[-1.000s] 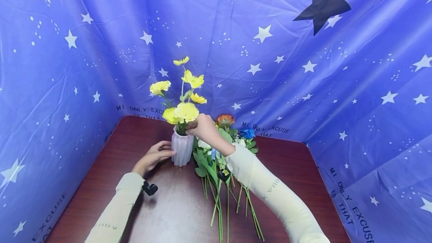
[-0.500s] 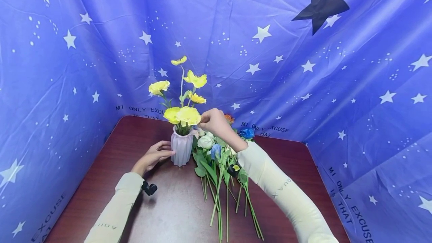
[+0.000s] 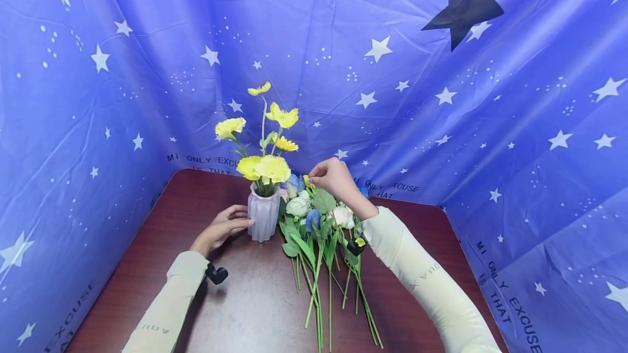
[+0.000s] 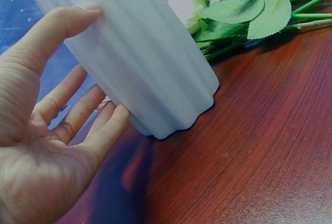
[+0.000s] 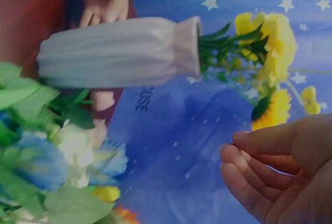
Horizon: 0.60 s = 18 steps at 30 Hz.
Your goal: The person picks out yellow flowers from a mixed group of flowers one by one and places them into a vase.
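Observation:
A pale ribbed vase (image 3: 263,218) stands upright on the table, holding several yellow flowers (image 3: 272,169). My left hand (image 3: 223,228) touches its left side; in the left wrist view the thumb (image 4: 72,21) lies along the wall and the other fingertips meet its edge, not wrapped round it. To the right of the vase my right hand (image 3: 337,180) hovers over the back of a flower pile. Its thumb and fingers are loosely bent with nothing between them, as the right wrist view shows. Behind its fingertips in the head view, a yellow bloom (image 3: 307,181) belongs to the pile.
The pile beside the vase has a white rose (image 3: 298,206), blue flowers (image 3: 313,220), green leaves and long stems (image 3: 330,309) pointing toward the front. Under it is a dark red-brown wooden table (image 3: 245,304). A blue star-printed curtain (image 3: 314,31) surrounds the back and sides.
My right hand has let go of the yellow flowers at the vase's mouth and moved right, over the pile. The blooms shifted slightly. The left hand has stayed at the vase.

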Each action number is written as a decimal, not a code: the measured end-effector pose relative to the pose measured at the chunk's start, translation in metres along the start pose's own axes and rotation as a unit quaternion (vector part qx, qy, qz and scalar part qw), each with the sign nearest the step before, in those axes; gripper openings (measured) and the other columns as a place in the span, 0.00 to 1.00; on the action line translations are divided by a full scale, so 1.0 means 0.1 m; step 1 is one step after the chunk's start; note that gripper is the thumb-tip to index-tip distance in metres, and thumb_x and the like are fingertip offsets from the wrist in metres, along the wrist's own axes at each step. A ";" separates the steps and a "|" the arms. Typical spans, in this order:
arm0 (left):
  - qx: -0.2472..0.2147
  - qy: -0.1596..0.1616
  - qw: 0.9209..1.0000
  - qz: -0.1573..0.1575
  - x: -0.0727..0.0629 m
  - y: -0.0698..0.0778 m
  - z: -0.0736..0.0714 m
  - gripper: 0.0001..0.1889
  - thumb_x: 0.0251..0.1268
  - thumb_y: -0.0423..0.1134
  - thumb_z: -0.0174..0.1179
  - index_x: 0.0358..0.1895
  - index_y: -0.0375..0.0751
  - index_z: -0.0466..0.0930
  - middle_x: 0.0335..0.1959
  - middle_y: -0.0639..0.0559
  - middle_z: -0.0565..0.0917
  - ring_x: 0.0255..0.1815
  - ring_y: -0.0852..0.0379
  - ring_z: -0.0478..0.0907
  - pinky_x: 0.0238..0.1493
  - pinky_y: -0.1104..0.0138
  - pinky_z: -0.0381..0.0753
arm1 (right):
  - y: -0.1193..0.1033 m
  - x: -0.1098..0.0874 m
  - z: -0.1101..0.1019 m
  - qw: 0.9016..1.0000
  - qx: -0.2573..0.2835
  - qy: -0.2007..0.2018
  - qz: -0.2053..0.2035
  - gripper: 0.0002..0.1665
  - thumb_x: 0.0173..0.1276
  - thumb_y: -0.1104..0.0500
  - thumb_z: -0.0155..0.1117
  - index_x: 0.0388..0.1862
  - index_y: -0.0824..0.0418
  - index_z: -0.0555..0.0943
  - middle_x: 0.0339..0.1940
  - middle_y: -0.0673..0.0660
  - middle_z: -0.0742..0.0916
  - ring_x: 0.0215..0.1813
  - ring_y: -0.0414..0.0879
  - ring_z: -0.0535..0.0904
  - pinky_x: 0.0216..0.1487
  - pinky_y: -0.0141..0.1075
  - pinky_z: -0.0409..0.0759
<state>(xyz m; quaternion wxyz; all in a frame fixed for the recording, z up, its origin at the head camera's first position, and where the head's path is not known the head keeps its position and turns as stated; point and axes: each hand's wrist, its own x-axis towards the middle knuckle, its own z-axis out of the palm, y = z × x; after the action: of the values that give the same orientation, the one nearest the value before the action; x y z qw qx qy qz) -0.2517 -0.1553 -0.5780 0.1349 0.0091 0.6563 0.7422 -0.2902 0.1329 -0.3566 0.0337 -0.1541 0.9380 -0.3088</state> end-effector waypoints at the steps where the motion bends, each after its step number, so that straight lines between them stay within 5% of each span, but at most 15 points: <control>1: 0.000 0.000 1.000 0.000 0.00 0.00 0.00 0.32 0.67 0.31 0.65 0.70 0.26 0.61 0.62 0.36 0.73 0.49 0.63 0.80 0.61 0.63 0.82 | 0.04 -0.01 0.00 1.000 -0.001 0.003 0.005 0.04 0.67 0.63 0.71 0.36 0.62 0.91 0.34 0.59 0.92 0.32 0.45 0.87 0.37 0.34 0.84; 18: -0.010 0.001 1.000 0.000 0.00 0.00 0.02 0.32 0.67 0.29 0.63 0.70 0.25 0.60 0.61 0.37 0.73 0.49 0.64 0.80 0.55 0.71 0.83 | 0.48 -0.13 0.03 0.998 -0.015 0.021 0.056 0.04 0.64 0.63 0.72 0.34 0.64 0.90 0.29 0.59 0.91 0.27 0.46 0.85 0.34 0.35 0.82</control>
<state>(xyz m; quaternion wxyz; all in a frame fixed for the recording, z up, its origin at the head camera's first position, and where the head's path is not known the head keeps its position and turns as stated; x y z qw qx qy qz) -0.2513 -0.1536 -0.5778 0.1345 0.0073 0.6487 0.7491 -0.2902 0.1722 -0.3875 0.0285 -0.0952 0.9503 -0.2951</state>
